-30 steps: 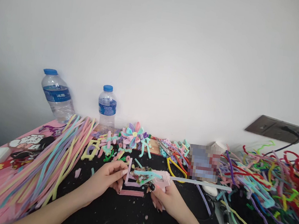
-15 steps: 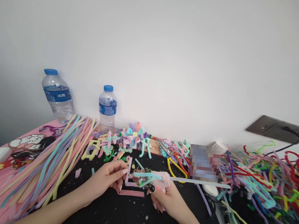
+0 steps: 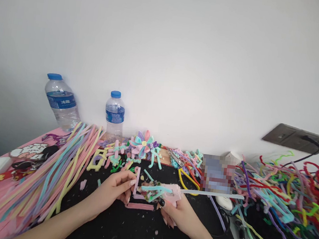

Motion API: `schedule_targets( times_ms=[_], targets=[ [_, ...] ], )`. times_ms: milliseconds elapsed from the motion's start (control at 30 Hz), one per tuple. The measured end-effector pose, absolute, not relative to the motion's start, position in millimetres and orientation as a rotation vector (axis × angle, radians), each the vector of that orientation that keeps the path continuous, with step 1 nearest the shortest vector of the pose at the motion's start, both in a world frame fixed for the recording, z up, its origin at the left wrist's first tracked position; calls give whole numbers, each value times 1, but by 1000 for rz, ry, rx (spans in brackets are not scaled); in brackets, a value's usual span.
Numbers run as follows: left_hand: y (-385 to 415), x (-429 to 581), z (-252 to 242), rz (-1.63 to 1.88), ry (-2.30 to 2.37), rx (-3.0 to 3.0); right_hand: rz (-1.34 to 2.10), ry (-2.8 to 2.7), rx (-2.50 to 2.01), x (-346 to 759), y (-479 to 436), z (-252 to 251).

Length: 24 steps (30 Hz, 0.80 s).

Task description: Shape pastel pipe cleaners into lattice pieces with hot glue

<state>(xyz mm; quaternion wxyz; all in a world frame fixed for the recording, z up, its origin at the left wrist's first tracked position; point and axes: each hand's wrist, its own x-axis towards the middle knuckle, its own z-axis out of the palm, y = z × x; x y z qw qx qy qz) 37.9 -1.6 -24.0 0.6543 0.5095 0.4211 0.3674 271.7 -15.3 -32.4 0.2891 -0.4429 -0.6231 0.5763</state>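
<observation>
My left hand [image 3: 120, 187] pinches a lilac pipe cleaner [image 3: 137, 177] bent into a corner, its upright arm showing above the fingertips. A folded pink pipe cleaner [image 3: 140, 206] lies just below, close to those fingers. My right hand [image 3: 174, 211] is wrapped round a pale pink hot glue gun [image 3: 174, 193], its nozzle aimed left at the lilac piece. Fuzzy scraps and a light blue strip [image 3: 156, 189] cover the gun's front. From its back a long pale glue stick [image 3: 214, 194] juts out to the right. Whether the nozzle touches the lilac piece I cannot tell.
Pastel pipe cleaners [image 3: 54, 172] lie in a bundle at left. Behind the hands are a pipe-cleaner flower [image 3: 144, 142] and yellow-handled pliers [image 3: 188, 180]. Two water bottles [image 3: 115, 114] stand by the wall. A tangle of coloured pipe cleaners [image 3: 290, 213] fills the right.
The glue gun's nozzle has shifted very slightly right and down, away from the lilac upright. My left hand has barely moved.
</observation>
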Motion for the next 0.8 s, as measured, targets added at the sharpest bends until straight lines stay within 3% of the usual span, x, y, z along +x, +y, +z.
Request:
schedule_targets(
  times_ms=[800],
  targets=[
    [-1, 36, -22, 827, 939, 1150, 1561, -1682, -1141, 273, -15, -32]
  ],
)
